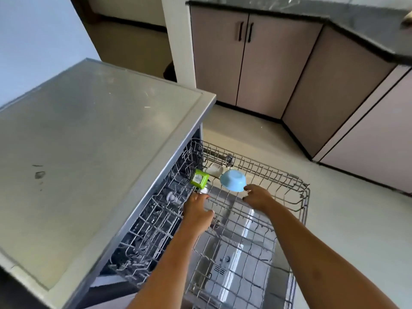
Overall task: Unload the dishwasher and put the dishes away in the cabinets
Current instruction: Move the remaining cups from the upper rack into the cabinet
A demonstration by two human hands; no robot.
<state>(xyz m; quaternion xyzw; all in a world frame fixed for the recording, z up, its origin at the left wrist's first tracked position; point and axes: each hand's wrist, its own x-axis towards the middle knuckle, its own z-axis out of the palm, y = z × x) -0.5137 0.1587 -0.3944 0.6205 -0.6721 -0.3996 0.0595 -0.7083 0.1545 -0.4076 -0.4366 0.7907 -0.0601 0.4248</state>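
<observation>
Head view: at far left the scuffed steel top of the dishwasher (pixel 89 141) is being shown, filling that side. Just right of its edge the upper rack (pixel 278 181) is being seen drawn out over the open door (pixel 234 275). At the rack's back left corner a green cup (pixel 199 178) is being carried on its side, with a small white dish (pixel 214 169) just behind it. The left hand (pixel 197 209) is being held out toward the cup's base, fingers straight, thumb splayed, nothing being grasped. Its fingertips are being seen at a small shiny piece too blurred to name. Right of the cup a blue bowl (pixel 233 180) is being propped tilted, base upward, among the tines. The right hand (pixel 258 197) is being held just beside it, fingers curled, one fingertip touching the bowl's rim. Whether the rim is being pinched cannot be told. Beyond the rack, closed cabinets (pixel 223 63) are being shown under a dark counter (pixel 356 18).
</observation>
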